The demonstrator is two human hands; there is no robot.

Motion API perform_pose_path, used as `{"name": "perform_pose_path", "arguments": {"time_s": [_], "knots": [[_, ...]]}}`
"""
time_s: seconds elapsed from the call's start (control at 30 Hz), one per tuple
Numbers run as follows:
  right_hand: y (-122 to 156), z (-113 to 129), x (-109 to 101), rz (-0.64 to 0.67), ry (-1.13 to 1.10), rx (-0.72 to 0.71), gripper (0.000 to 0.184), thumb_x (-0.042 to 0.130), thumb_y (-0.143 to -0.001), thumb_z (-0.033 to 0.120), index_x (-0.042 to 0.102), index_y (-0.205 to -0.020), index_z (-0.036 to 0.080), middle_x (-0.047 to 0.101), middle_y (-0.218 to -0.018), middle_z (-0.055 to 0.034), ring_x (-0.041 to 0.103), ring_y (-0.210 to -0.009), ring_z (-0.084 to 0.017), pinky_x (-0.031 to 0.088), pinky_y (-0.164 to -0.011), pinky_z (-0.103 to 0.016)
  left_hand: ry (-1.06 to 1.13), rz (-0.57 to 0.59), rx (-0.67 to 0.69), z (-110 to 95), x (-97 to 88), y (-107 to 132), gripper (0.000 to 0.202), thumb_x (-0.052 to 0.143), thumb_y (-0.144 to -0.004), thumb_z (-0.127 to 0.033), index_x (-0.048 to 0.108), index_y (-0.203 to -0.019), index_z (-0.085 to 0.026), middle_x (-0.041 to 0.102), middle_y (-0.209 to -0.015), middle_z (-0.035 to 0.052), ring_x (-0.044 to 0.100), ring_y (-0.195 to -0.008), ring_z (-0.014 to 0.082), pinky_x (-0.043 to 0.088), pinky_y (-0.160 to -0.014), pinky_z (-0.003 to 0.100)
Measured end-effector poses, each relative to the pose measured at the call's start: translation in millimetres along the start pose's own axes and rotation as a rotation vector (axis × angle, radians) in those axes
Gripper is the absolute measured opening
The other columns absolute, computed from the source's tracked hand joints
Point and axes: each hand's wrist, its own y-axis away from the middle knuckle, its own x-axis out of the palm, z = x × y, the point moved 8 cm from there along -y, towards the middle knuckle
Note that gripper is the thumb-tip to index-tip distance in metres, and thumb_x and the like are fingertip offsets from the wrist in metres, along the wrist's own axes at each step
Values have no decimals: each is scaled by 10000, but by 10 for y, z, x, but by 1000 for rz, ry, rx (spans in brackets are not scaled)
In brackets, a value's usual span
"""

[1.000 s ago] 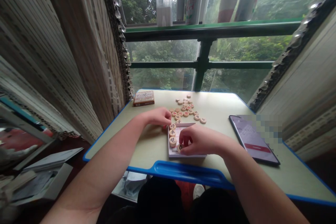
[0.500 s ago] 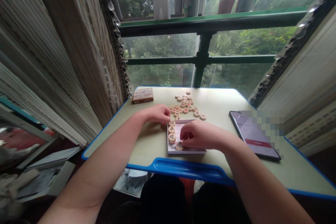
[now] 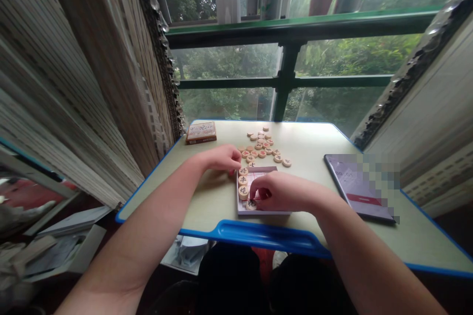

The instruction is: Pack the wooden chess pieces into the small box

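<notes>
A shallow white box (image 3: pixel 264 213) with a red-lined sheet inside sits near the table's front edge. Along its left wall lie several round wooden Chinese chess pieces (image 3: pixel 243 180) with black characters. My right hand (image 3: pixel 271 190) reaches into the box, its fingers closed on another Chinese chess piece (image 3: pixel 251 204) by the front wall. My left hand (image 3: pixel 227 158) is at the far left corner of the box, fingers curled together; whether anything is between them is hidden. More loose Chinese chess pieces (image 3: pixel 262 154) lie scattered behind the box.
A brown printed box (image 3: pixel 201 133) is at the table's back left. On the right lies a phone (image 3: pixel 356 189), partly blurred. The table (image 3: pixel 162 197) has a blue rim and a front groove (image 3: pixel 269 238). Behind it are a railing and window, with curtains at both sides.
My right hand has shifted slightly left with the Chinese chess piece, toward the box's front left corner. My left hand stays almost where it was. The view has tilted a little.
</notes>
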Motion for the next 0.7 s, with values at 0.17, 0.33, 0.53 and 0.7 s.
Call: {"name": "perform_pose_path", "arguments": {"time_s": [0.17, 0.33, 0.53, 0.7], "knots": [[-32, -18, -1, -11, 34, 43, 125, 597, -653, 236, 681, -740, 202, 626, -670, 14, 459, -522, -85, 297, -463, -200, -7, -5, 8, -11, -4, 5, 130, 501, -632, -254, 577, -637, -149, 622, -575, 1, 520, -539, 113, 345, -496, 211], [-50, -18, 3, -6, 17, 57, 139, 629, -669, 310, 690, -739, 206, 637, -667, 14, 472, -530, -90, 304, -467, -202, 8, -3, -22, -12, 6, 16, 111, 501, -621, -245, 565, -631, -155, 624, -568, -4, 531, -532, 114, 352, -492, 209], [-61, 14, 41, 26, -18, -1, 162, 620, -725, 317, 723, -791, 211, 664, -704, 4, 503, -563, -96, 321, -497, -201, -27, -12, -15, -37, -8, 25, 124, 512, -631, -259, 574, -644, -152, 626, -577, 3, 522, -529, 113, 348, -483, 208], [-58, 27, 69, 62, -21, -11, 170, 606, -718, 265, 729, -819, 206, 679, -720, 1, 518, -580, -102, 332, -514, -200, -29, -9, -22, -42, -1, 22, 107, 510, -626, -248, 562, -632, -155, 624, -566, 1, 524, -524, 115, 355, -488, 211]]}}
